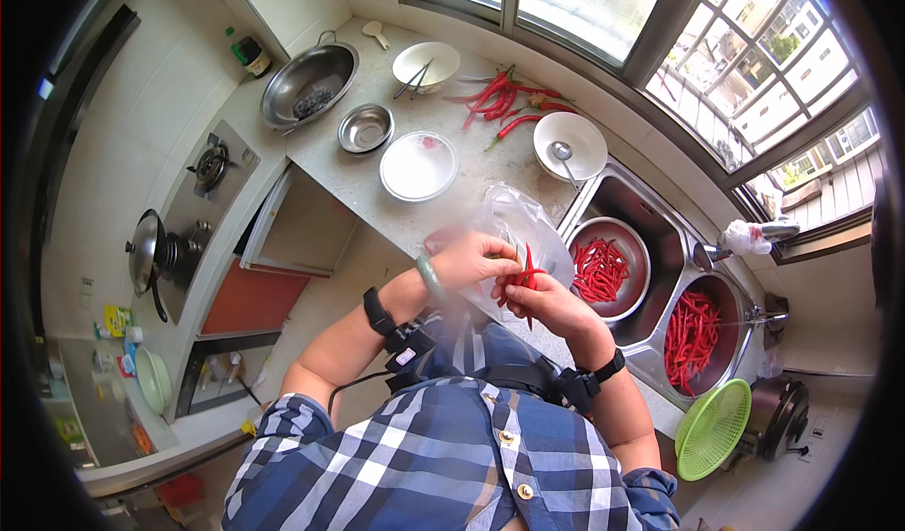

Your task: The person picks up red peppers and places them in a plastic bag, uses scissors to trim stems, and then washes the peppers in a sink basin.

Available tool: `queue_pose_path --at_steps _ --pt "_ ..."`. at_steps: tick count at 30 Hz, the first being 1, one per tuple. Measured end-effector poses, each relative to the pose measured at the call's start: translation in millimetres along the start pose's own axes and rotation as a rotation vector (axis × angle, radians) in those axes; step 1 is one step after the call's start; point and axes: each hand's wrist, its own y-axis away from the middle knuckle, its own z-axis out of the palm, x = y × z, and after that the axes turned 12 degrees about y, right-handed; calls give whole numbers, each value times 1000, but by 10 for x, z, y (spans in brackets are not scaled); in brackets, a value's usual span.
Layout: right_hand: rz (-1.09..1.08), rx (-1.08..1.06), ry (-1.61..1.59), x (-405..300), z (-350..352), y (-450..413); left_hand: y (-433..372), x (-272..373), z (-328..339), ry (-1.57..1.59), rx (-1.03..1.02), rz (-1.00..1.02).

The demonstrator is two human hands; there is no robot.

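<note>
My right hand (pixel 548 301) is closed around a few red chili peppers (pixel 529 276) in front of my body. My left hand (pixel 474 259), with a bangle at its wrist, pinches at the stem end of these peppers, and its fingertips meet the other hand. Just behind both hands a clear plastic bag (pixel 520 209) lies on the counter's edge. Right of the hands, a steel bowl (pixel 642 276) of stemless-looking red chilies stands in the left sink basin. More red chilies (pixel 693 333) fill a round vessel at the right basin.
Loose red chilies (pixel 505 99) lie near the window. A white bowl with a spoon (pixel 590 135), a white-lidded round container (pixel 418 167), a small steel bowl (pixel 366 129), a bowl with chopsticks (pixel 442 57) and a steel wok (pixel 318 60) stand on the counter. A green colander (pixel 714 432) leans at right.
</note>
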Motion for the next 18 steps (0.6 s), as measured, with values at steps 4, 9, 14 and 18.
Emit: queue_pose_path --at_steps 4,9,14,18 --pt "28 -2 -13 26 23 14 6 -1 12 -34 -3 -2" --pt "63 50 -307 30 40 -53 40 -76 247 -680 287 501" --pt "47 -11 -319 36 51 -7 24 -17 229 -315 389 368" --pt "40 -57 -342 -17 55 27 37 22 66 412 5 -115"
